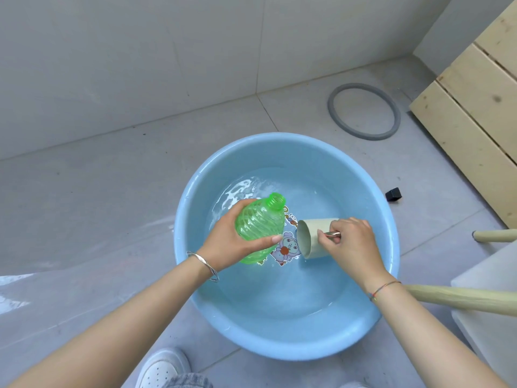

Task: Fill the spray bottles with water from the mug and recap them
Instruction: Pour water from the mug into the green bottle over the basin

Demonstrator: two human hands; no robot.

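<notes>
My left hand point(229, 242) grips a clear green ribbed bottle point(260, 222) around its body. The bottle has no cap and tilts with its open neck pointing up and to the right, over a blue basin point(279, 340) that holds shallow water. Just to the right, my right hand point(352, 245) holds a pale beige mug point(310, 238) by its metal handle. The mug lies on its side with its open mouth facing left toward the bottle, low at the water. No cap or spray head is in view.
The basin sits on a grey tiled floor near a wall. A grey ring point(363, 110) lies behind it, a small black object point(393, 194) to its right. Wooden slats point(475, 107) and a stool with pale legs point(461, 298) stand on the right. My white shoe point(162, 368) is below.
</notes>
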